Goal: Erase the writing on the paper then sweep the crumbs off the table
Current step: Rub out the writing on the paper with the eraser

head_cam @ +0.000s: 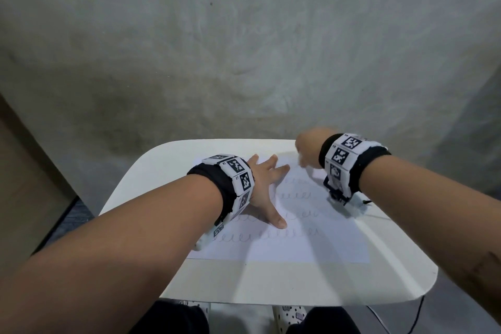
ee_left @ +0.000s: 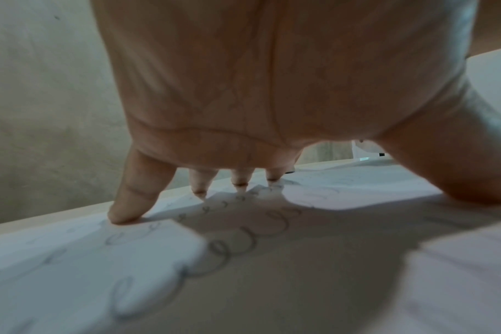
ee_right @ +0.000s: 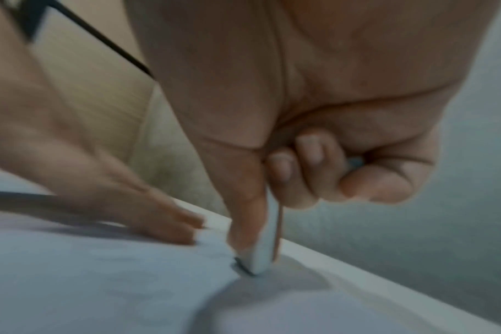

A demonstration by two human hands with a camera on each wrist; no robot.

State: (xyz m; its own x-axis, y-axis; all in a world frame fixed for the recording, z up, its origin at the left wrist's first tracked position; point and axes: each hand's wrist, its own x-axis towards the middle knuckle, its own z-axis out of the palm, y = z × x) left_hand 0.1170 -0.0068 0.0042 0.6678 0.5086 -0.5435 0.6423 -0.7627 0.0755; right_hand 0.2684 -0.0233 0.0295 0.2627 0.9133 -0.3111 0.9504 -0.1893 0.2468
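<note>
A white sheet of paper (head_cam: pixel 298 247) with rows of pencilled loops lies on a small white table (head_cam: pixel 271 282). My left hand (head_cam: pixel 267 187) lies flat on the sheet's upper left, fingers spread and straight, fingertips (ee_left: pixel 123 217) pressing the paper (ee_left: pixel 72 259). My right hand (head_cam: pixel 306 152) is at the sheet's far right corner, blurred in the head view. In the right wrist view it pinches a white eraser (ee_right: pixel 265 253) between thumb and finger, its tip down on the paper (ee_right: pixel 100 282). The loops (ee_left: pixel 243 246) run under my left palm.
The table has rounded corners, and its far edge (ee_right: pixel 343 259) is close behind the eraser. A rough grey wall (head_cam: pixel 244 49) stands behind it. A brown panel (head_cam: pixel 24 171) is at the left. A thin cable (head_cam: pixel 417 317) hangs by the table's front right.
</note>
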